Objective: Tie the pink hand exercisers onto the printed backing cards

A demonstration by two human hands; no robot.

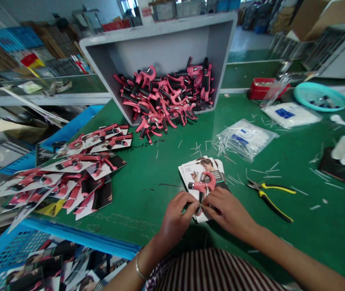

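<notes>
A pink and black tool (207,184) lies on a small stack of printed cards (187,169) near the table's front edge. My left hand (180,212) is at the left of the tool's black handle, its thumb and fingers pinched together. From the right, my right hand (225,208) meets it with closed fingertips over the same handle. A thin, pale strand shows between the two sets of fingertips, seemingly a tie around the handle; its exact path is too small to tell. Both hands partly cover the handle and the lower cards.
A grey bin (160,34) of pink tools stands behind. Carded tools (78,165) pile up at the left above a blue crate (84,232). Yellow-handled pliers (263,190), a bag of ties (248,139), loose ties and a turquoise bowl (305,101) lie right.
</notes>
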